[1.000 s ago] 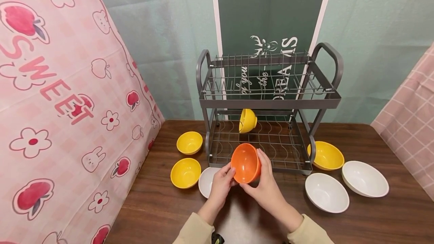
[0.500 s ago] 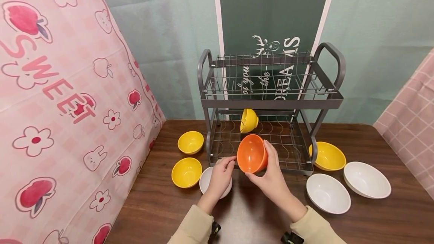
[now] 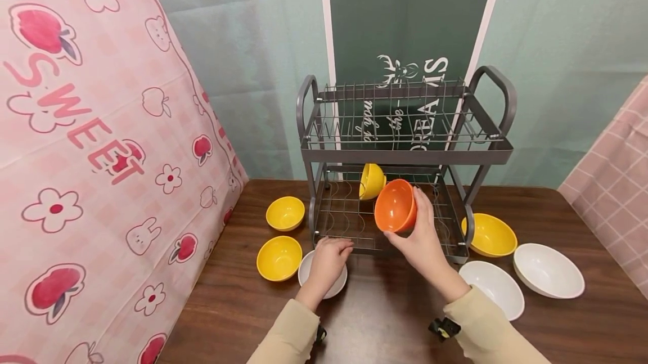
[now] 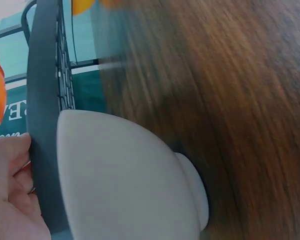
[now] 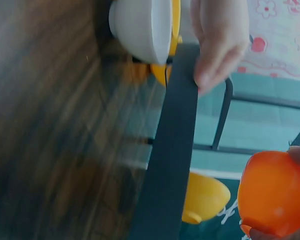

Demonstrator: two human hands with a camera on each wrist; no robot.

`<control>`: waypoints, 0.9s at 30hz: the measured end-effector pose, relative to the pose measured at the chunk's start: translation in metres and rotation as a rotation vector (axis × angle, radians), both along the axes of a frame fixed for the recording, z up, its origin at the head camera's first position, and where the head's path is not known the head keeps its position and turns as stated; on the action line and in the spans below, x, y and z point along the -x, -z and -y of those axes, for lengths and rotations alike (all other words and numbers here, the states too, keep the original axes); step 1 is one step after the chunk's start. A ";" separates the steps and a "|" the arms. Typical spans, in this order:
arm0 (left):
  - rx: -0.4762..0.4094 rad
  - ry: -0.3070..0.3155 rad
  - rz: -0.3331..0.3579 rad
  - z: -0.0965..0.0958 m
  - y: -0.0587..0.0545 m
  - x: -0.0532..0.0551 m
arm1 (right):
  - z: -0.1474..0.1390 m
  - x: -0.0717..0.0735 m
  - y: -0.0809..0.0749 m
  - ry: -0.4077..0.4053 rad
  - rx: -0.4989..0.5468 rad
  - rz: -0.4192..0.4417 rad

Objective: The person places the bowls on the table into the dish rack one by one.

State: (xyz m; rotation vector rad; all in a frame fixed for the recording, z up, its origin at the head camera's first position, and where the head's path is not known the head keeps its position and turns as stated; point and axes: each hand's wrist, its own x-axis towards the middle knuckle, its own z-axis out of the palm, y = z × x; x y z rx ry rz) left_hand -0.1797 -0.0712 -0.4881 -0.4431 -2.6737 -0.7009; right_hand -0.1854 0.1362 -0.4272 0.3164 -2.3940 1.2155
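My right hand (image 3: 425,245) holds an orange bowl (image 3: 395,206) by its rim and side, thumb below and fingers on the right. The bowl is tilted, its inside facing me, above the lower tier of a dark grey two-tier dish rack (image 3: 405,156). A yellow bowl (image 3: 373,182) stands on its side in that tier, just behind the orange one. My left hand (image 3: 326,263) rests with loosely bent fingers at the rack's lower front rail (image 4: 44,115). Below it, a white bowl (image 4: 125,175) sits on the table, partly hidden by the hand in the head view.
Two yellow bowls (image 3: 286,214) stand left of the rack. At the right are another yellow bowl (image 3: 490,235) and two white bowls (image 3: 548,270), one partly behind my right sleeve. The rack's upper tier (image 3: 390,119) overhangs the lower one. Curtains hang behind and at both sides.
My left hand has let go of the orange bowl and moved to the rack's front rail. My right hand has carried the bowl up and to the right, over the lower tier.
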 end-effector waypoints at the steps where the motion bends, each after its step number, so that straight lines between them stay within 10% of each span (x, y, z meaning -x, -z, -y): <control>1: 0.013 -0.001 -0.007 0.000 0.001 0.000 | -0.002 0.003 -0.001 0.007 -0.005 0.001; 27: 0.043 -0.036 -0.070 0.002 0.004 0.004 | -0.021 0.075 -0.001 0.038 -0.163 0.094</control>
